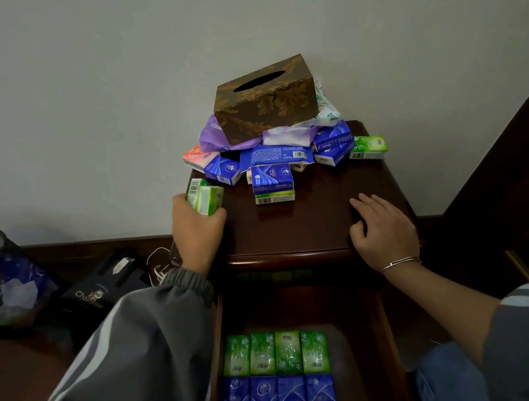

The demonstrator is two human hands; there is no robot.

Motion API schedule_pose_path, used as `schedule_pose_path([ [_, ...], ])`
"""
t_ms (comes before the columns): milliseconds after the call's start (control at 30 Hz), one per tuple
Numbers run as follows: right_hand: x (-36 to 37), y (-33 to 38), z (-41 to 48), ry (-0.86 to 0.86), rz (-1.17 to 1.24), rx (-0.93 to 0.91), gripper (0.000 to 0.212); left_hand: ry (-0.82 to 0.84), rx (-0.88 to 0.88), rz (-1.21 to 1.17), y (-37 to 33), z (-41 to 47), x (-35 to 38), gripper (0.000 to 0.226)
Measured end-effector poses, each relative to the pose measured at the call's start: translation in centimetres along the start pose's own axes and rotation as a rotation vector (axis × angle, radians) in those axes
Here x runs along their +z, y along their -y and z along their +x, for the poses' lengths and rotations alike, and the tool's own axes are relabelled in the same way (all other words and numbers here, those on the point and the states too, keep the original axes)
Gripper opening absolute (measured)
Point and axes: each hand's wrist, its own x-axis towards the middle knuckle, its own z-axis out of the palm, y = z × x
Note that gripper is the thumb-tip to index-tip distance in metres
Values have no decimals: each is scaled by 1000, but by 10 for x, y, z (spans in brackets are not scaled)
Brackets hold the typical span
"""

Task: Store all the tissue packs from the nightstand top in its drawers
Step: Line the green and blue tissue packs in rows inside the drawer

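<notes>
Hazards: our left hand (196, 229) grips green tissue packs (207, 199) at the left edge of the nightstand (291, 230), fingers curled round them; right hand (385, 227) rests on top, fingers (366, 205) loosely spread. We judge the tissue box (264, 97) may topple as packs (274, 158) beneath it leave for the drawer (347, 345)

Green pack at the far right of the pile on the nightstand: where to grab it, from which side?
Pinch the green pack across its short width, thumb on the near long edge, fingers over the top. Come from the front right, probably with the right hand: it lies flat, its left end meets the blue packs, and its near side is free.
</notes>
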Motion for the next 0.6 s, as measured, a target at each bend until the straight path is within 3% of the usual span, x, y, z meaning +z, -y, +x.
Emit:
schedule_pose_path([
  [133, 0, -2, 1, 25, 12, 0, 54, -127, 39, -118, 7, -12, 8, 52],
  [267, -1, -5, 5, 46, 63, 11, 44, -138, 60, -99, 11, -11, 10, 53],
  [400, -11, 2, 22, -115, 325, 112, 33, -143, 37, -68, 9, -12, 12, 55],
  [500, -17, 14, 66, -179, 349, 149, 44, -162, 38, -50, 9, -11, 13, 58],
  [600, -16, 24, 119, -86, 246, 133, 70, -171, 37, -29, 10, -11, 14, 61],
])
